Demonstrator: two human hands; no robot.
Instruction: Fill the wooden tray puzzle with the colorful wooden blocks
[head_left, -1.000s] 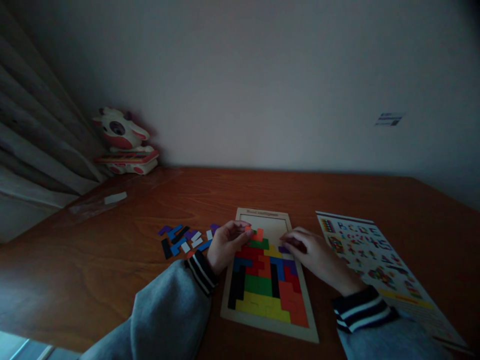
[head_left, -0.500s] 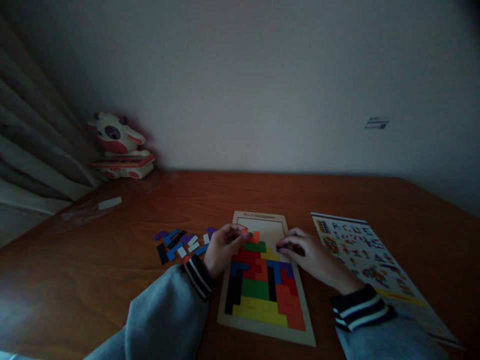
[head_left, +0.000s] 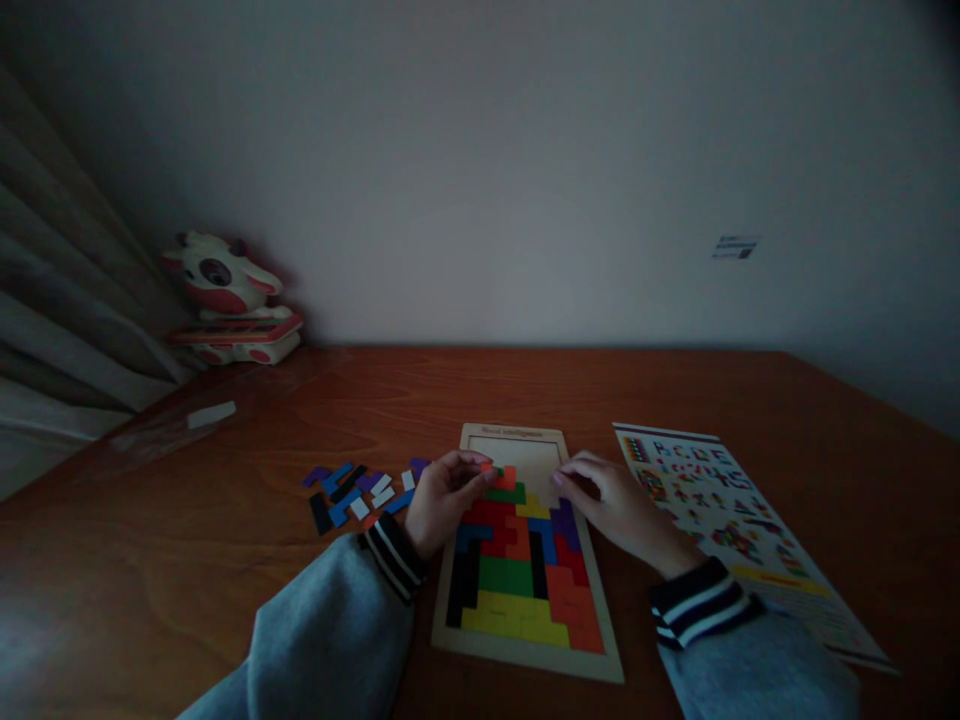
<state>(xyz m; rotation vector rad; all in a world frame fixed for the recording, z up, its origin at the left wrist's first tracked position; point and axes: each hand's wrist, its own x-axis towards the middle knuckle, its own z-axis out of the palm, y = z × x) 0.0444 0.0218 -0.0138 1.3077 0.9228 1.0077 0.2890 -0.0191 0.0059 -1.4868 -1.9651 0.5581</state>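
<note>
A wooden puzzle board [head_left: 530, 661] lies in front of me, its lower part filled with coloured block pieces. My left hand [head_left: 444, 500] rests over the board's left side, thumb and index finger closed on an orange puzzle piece [head_left: 509, 479] beside a green piece [head_left: 504, 493]. My right hand [head_left: 611, 503] hovers at the right edge with thumb and index fingertip slightly apart, nothing visible between them. Just below those fingertips, a purple piece [head_left: 564, 522] lies in the board, next to a yellow piece [head_left: 533, 508]. The board's upper part shows bare wood.
Loose blue, black, white and purple pieces [head_left: 361, 497] lie in a pile left of the board. A printed pattern sheet [head_left: 739, 520] lies on the right. A cow-shaped toy keyboard [head_left: 236, 300] stands at the back left, near a curtain [head_left: 67, 300]. Behind the table [head_left: 420, 385] is a wall.
My right hand has let go of a small dark purple piece, which now lies at the board's right edge. The left hand keeps its place. The view has shifted slightly.
</note>
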